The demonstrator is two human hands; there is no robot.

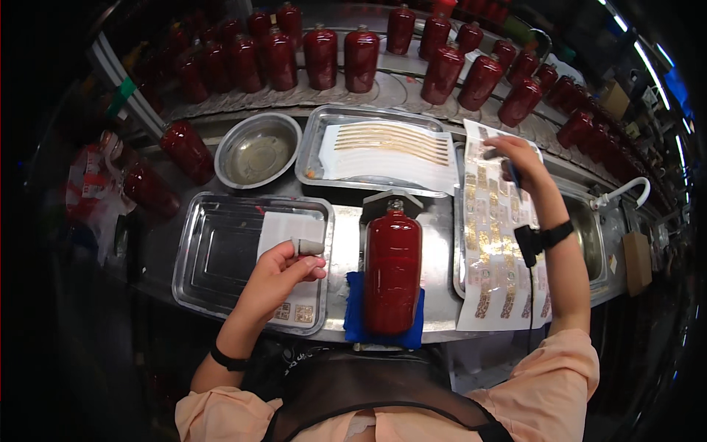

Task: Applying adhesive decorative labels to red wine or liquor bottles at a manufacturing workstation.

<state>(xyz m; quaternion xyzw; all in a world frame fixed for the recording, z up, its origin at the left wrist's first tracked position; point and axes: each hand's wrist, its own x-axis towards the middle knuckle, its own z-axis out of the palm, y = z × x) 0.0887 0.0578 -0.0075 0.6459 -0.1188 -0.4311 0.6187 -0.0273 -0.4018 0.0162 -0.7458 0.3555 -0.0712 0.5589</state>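
A dark red glossy bottle (392, 276) lies in front of me on a folded blue cloth (355, 298), its clear neck pointing away. To its left, over a clear-rimmed metal tray, my left hand (283, 274) is closed, thumb against curled fingers, with a grey cover on one finger. Whatever it may pinch is too small to make out. My right hand (521, 163) hovers above a white sheet of gold and brown decals (501, 243). Its fingers are bent, with grey covered tips, and a dark blue piece partly shows under them; its kind is unclear.
The left tray (184, 254) holds white paper and small square decals. Behind stand a metal basin of liquid (258, 151) and a tray (315, 121) with gold strips on paper. Many red bottles (321, 59) line a curved conveyor. A sink with a white faucet (626, 190) is at right.
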